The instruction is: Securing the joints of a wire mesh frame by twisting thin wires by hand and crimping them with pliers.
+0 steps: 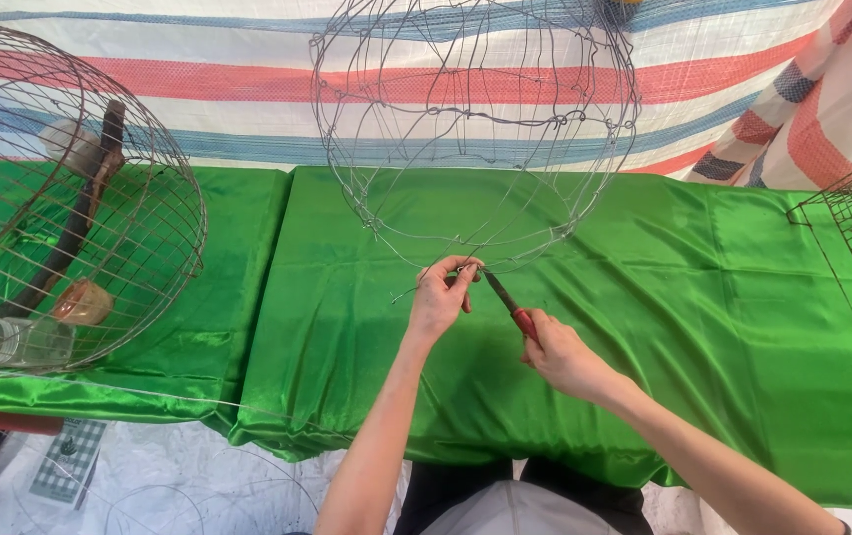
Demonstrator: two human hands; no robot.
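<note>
Head view: at twelve o'clock, a wire cage frame (pixel 475 129) stands on green cloth (pixel 644 327). The left hand (pixel 441 297) pinches its bottom rim wire; the right hand (pixel 565 359) grips red-handled pliers (pixel 507 302), apparently twisting a joint. Next calls for steady tightening.

A green satin cloth (pixel 703 297) covers the table; a striped red, blue and white tarp (pixel 208 69) hangs far behind, in daylight.

The left hand (pixel 438 300) pinches the wire cage frame's (pixel 475 129) bottom rim while the right hand (pixel 563 359) holds red-handled pliers (pixel 507 303) against it, above the green-draped surface (pixel 703 297).
</note>
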